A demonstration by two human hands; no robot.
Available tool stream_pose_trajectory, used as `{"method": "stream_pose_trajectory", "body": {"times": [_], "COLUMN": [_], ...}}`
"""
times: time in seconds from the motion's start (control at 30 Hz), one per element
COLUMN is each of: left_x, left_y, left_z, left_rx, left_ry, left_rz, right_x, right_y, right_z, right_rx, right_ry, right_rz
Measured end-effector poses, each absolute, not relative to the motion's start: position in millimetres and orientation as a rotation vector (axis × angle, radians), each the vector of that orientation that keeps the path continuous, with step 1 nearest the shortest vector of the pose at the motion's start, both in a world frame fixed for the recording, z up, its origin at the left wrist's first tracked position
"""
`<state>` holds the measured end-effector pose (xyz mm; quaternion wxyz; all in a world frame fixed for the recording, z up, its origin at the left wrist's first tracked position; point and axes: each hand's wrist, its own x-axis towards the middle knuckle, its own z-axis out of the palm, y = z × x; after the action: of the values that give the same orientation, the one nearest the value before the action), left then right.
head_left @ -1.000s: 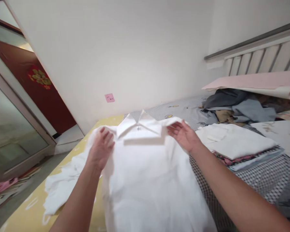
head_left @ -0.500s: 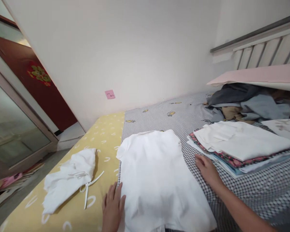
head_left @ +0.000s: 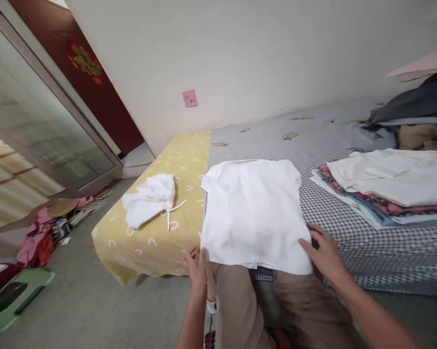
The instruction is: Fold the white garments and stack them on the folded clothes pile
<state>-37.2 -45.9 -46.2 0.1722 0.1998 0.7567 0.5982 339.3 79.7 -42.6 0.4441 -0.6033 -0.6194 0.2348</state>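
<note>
White fabric shirt [head_left: 254,213] spread flat, just below centre frame!
Left hand [head_left: 196,266] and right hand [head_left: 322,252] at its lower corners, fingers loosely curled; whether either pinches cloth, can't tell.

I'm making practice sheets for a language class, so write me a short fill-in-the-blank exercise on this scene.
Between the left hand and right hand lies a shirt coloured ____.
The stack of folded clothes is on the shirt's ____ side.
The crumpled garment lies on ____ bedding.
The small note on the wall is ____.
Missing words: white; right; yellow; pink.
</note>
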Motion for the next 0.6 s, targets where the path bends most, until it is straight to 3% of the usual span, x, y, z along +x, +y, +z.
{"method": "stream_pose_trajectory", "body": {"times": [0.23, 0.6], "left_x": [-34.9, -16.0], "left_y": [-30.1, -52.3], "left_z": [-25.4, 26.6], "left_rx": [0.319, -0.188], "left_ry": [1.848, 1.143], "left_rz": [1.606, 1.699], "right_x": [339.4, 354.8], "right_y": [41.3, 44.6], "right_z": [-25.5, -6.4], "right_rx": [-1.300, -1.075], "right_ry": [-0.577, -0.476], "right_rz": [1.531, 1.719]}}
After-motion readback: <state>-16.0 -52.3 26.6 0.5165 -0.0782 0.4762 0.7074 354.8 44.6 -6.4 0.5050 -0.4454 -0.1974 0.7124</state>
